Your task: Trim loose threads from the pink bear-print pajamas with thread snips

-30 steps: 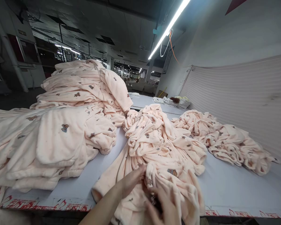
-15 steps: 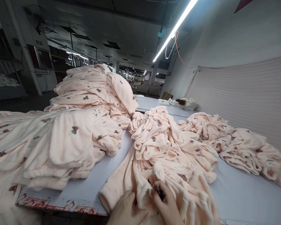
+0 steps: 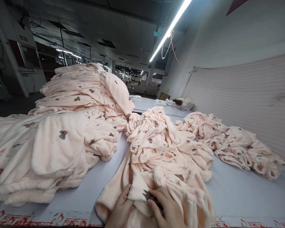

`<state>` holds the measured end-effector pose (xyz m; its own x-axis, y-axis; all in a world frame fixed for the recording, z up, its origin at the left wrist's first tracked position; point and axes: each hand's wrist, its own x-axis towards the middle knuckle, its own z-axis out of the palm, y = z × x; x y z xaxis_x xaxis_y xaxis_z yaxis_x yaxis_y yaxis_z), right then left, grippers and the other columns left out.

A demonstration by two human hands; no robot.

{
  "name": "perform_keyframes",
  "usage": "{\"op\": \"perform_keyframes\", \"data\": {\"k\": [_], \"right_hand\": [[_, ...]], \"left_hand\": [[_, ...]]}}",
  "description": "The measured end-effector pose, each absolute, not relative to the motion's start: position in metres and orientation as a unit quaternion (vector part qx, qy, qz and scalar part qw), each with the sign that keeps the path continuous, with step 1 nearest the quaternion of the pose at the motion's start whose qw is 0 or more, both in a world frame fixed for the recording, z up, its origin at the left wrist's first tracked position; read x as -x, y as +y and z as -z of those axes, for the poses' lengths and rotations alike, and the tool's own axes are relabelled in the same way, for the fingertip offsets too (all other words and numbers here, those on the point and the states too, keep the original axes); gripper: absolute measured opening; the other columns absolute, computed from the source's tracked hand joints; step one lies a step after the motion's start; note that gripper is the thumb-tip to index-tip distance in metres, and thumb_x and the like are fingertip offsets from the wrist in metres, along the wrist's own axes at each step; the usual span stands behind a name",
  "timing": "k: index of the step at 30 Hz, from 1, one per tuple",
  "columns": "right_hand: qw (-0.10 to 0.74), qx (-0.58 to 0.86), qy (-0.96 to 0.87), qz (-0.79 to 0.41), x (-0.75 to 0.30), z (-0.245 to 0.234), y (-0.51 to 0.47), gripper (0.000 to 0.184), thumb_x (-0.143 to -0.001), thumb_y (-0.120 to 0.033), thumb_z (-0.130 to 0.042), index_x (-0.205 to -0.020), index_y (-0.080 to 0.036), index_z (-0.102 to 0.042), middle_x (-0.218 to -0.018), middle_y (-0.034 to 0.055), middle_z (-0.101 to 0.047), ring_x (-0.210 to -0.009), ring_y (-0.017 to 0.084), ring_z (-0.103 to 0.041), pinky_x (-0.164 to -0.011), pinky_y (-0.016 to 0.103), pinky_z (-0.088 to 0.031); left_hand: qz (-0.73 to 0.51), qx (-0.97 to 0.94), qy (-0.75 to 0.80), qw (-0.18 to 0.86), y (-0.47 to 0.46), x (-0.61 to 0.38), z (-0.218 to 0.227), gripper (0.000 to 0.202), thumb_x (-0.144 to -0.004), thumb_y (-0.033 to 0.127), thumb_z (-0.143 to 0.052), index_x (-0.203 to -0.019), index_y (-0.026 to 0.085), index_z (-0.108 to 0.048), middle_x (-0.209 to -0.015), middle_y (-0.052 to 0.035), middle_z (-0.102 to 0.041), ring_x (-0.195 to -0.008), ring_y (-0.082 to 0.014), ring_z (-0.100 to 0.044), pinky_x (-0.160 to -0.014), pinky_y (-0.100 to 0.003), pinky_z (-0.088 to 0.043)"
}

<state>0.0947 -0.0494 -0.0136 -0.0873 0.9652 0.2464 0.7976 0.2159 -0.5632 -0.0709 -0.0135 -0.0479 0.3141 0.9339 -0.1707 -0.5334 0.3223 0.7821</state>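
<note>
Left of the fingers (image 3: 125, 193): rounded stack of plush, printed garments (image 3: 59, 145). Left hand (image 3: 120, 207): fingers pinching a fleecy garment (image 3: 137, 191) between both hands. Right hand (image 3: 168, 206): fingers curled around pointed metal snips (image 3: 148, 196), blades parted.

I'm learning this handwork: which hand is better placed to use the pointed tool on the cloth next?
Probably the right hand: it holds the dark pointed tool, tips beside the pale pink cloth. The left hand pinches that cloth, so it looks better suited to steadying it.
</note>
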Motion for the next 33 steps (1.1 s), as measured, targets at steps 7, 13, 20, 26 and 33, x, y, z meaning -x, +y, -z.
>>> {"op": "perform_keyframes", "data": {"k": [7,13,20,26,33], "right_hand": [[0.307,0.634,-0.709,-0.034,-0.089,0.044,-0.047,0.020,-0.074,-0.030,-0.061,-0.094,-0.027,-0.063,-0.086,0.0017,-0.069,-0.073,0.020,-0.067,-0.062,0.026,-0.050],[0.348,0.699,-0.624,-0.031,-0.099,0.037,-0.029,0.011,-0.082,-0.026,-0.049,-0.086,-0.026,-0.059,-0.077,-0.0001,-0.069,-0.072,0.022,-0.066,-0.063,0.029,-0.048],[0.320,0.662,-0.670,-0.108,-0.099,0.013,-0.030,0.012,-0.082,-0.029,-0.056,-0.091,-0.025,-0.064,-0.085,0.0003,-0.070,-0.079,0.020,-0.067,-0.068,0.026,-0.051],[0.317,0.611,-0.722,-0.079,-0.093,0.009,-0.040,0.021,-0.087,-0.029,-0.053,-0.102,-0.027,-0.067,-0.093,0.0025,-0.071,-0.083,0.019,-0.068,-0.071,0.025,-0.052],[0.322,0.616,-0.714,-0.088,-0.094,0.010,-0.035,0.022,-0.087,-0.031,-0.054,-0.103,-0.026,-0.067,-0.094,0.0039,-0.071,-0.085,0.021,-0.067,-0.074,0.027,-0.050]], "left_hand": [[-0.566,-0.496,0.397,0.525,-0.005,0.074,0.069,0.040,-0.072,0.018,-0.060,-0.111,0.025,-0.054,-0.109,-0.0059,-0.063,-0.100,-0.0212,-0.059,-0.083,-0.028,-0.045],[-0.412,-0.495,0.382,0.663,-0.002,0.077,0.031,0.027,-0.076,0.039,-0.062,-0.088,0.017,-0.072,-0.082,-0.0047,-0.069,-0.087,-0.0240,-0.060,-0.082,-0.031,-0.044],[-0.414,-0.276,0.276,0.822,0.000,0.077,0.010,0.036,-0.072,0.046,-0.068,-0.096,0.019,-0.073,-0.094,-0.0099,-0.074,-0.103,-0.0325,-0.061,-0.095,-0.045,-0.039],[-0.427,-0.257,0.226,0.837,0.000,0.067,0.014,0.039,-0.075,0.041,-0.067,-0.100,0.012,-0.071,-0.095,-0.0127,-0.074,-0.102,-0.0307,-0.062,-0.097,-0.044,-0.039],[-0.409,-0.336,0.213,0.821,0.002,0.070,0.021,0.029,-0.087,0.034,-0.054,-0.103,0.015,-0.070,-0.101,-0.0091,-0.073,-0.099,-0.0232,-0.063,-0.093,-0.035,-0.041]]}}
